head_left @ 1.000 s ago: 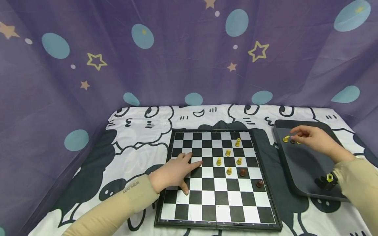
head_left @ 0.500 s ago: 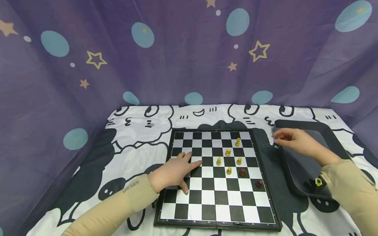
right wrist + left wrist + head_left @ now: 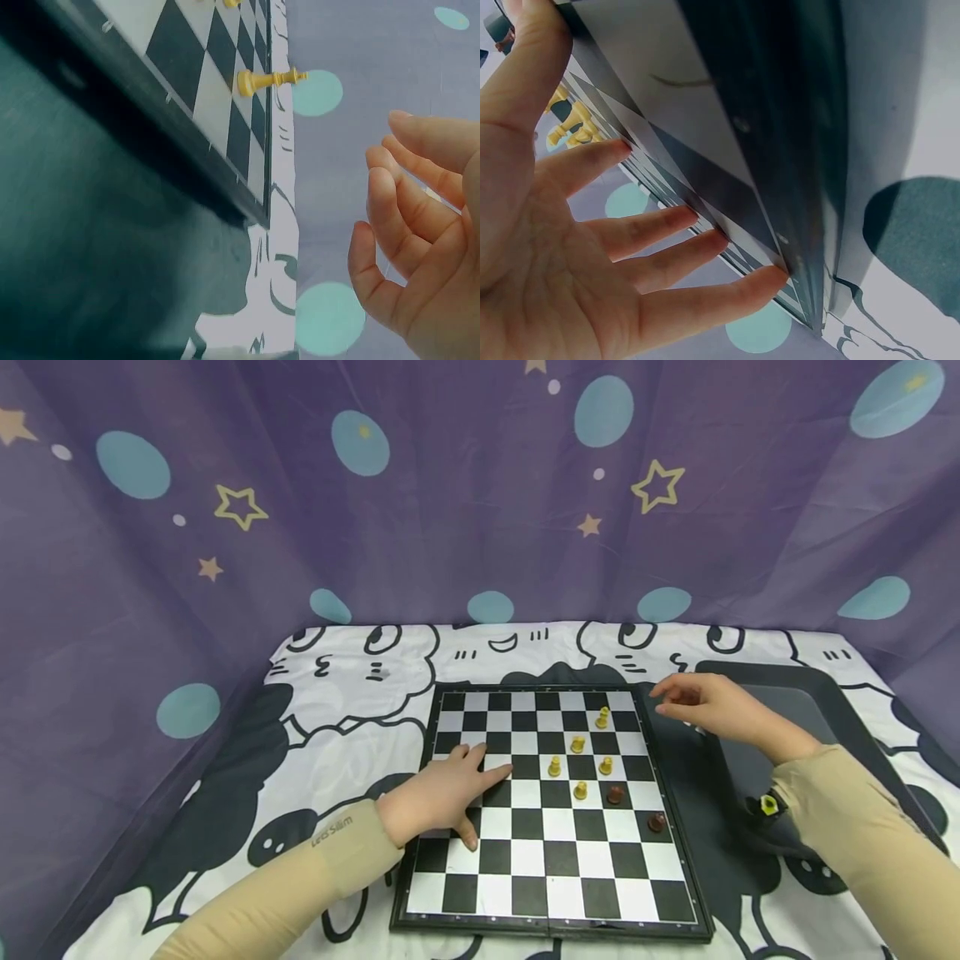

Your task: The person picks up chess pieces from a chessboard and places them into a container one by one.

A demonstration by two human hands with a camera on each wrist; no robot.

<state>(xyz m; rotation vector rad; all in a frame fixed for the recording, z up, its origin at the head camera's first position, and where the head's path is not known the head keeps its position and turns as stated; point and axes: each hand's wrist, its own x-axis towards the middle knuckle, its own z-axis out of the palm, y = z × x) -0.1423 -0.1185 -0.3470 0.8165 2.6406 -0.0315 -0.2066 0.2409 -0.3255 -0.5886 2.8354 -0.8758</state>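
My left hand (image 3: pixel 442 793) rests with spread fingers on the left side of the chessboard (image 3: pixel 525 852). In the left wrist view its fingertips (image 3: pixel 769 281) touch the squares. Near the board's back right edge hovers my right hand (image 3: pixel 708 706), fingers loosely bent and thumb apart. The right wrist view shows no piece between its fingers. Several yellow chess pieces (image 3: pixel 577 744) stand on the board's right half, with two dark brown ones (image 3: pixel 615 794) closer to me. A tall yellow piece (image 3: pixel 266 81) stands nearest the right hand.
A dark grey tray (image 3: pixel 810 710) lies right of the board, partly covered by the right arm; pieces in it are hidden. The board lies on a white and dark cartoon-patterned cloth (image 3: pixel 360 685). A purple curtain (image 3: pixel 450 527) hangs behind.
My right hand has moved left, out from over the tray where yellow and dark pieces lay, to the board's right edge. The left hand and the pieces on the board stay put.
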